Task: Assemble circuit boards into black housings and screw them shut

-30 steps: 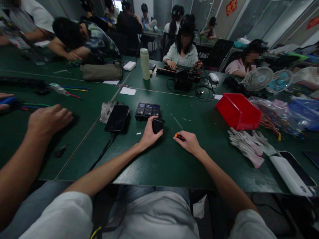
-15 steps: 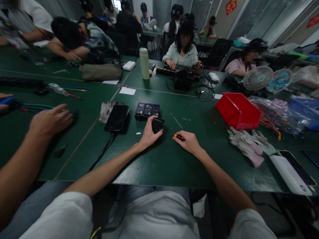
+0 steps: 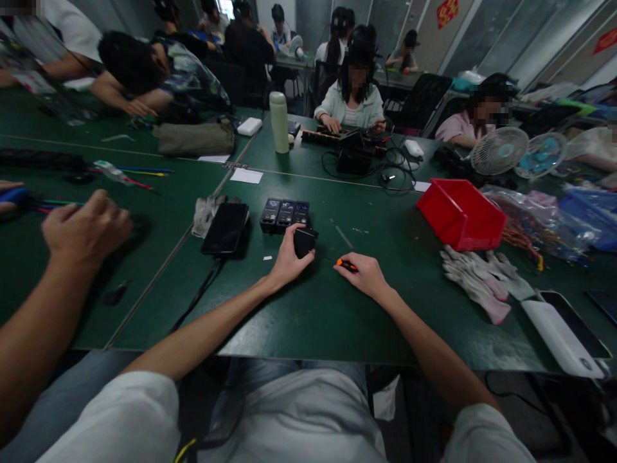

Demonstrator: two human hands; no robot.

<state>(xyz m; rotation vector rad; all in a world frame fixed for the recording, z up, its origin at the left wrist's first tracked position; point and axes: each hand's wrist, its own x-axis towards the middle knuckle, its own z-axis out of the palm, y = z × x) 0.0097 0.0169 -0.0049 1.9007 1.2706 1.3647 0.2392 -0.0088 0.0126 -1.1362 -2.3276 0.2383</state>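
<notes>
My left hand (image 3: 290, 259) is closed around a small black box-shaped part (image 3: 305, 243), held just above the table. Right behind it stand several black modules (image 3: 285, 216) joined in a row, with small lit or shiny faces. To the right, my right hand (image 3: 361, 273) grips a screwdriver with an orange-and-black handle (image 3: 348, 265); its thin shaft points left towards the black part, and the tip is too faint to make out. A black phone (image 3: 225, 229) with a cable rests on grey gloves (image 3: 205, 215) left of the modules.
A red bin (image 3: 461, 215) and work gloves (image 3: 477, 280) lie to the right, near a white power bank (image 3: 562, 337). A green bottle (image 3: 279, 122) stands at the back. At left, a co-worker's hand (image 3: 87, 228) works by coloured wires. Other people sit opposite.
My two hands keep nearly the same place and hold. The co-worker's hand at left has shifted slightly left and curled.
</notes>
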